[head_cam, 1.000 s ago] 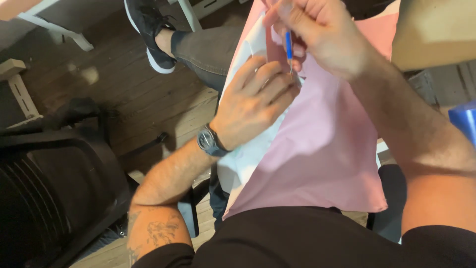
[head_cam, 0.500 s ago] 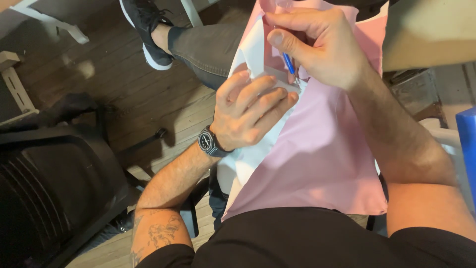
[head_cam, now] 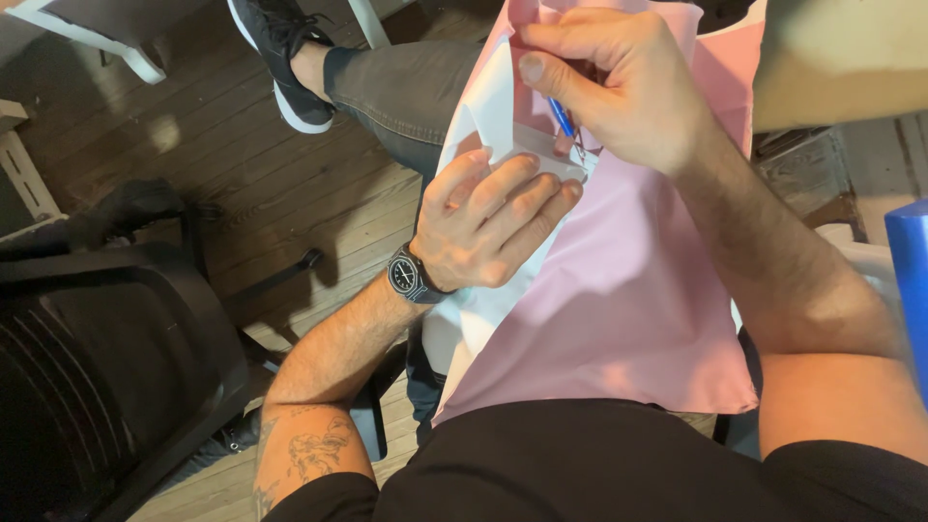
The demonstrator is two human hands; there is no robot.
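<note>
A pink cloth (head_cam: 628, 300) with a white layer (head_cam: 488, 111) under it lies over my lap. My left hand (head_cam: 488, 227), a dark watch on its wrist, pinches the folded edge of the cloth with its fingers laid flat on it. Just above, my right hand (head_cam: 619, 82) grips a small blue-handled tool (head_cam: 562, 117) whose thin metal tip touches the cloth at my left fingertips. Most of the tool's handle is hidden inside my right fist.
A black chair (head_cam: 106, 358) stands at the left on the wooden floor (head_cam: 261, 184). Another person's leg in grey trousers with a black shoe (head_cam: 280, 53) is at the top. A blue object (head_cam: 909, 280) sits at the right edge, and a beige surface (head_cam: 841, 58) at the top right.
My right hand came down and closed in over the cloth, its thumb now across the tool. My left hand shifted slightly down and left, still on the fold.
</note>
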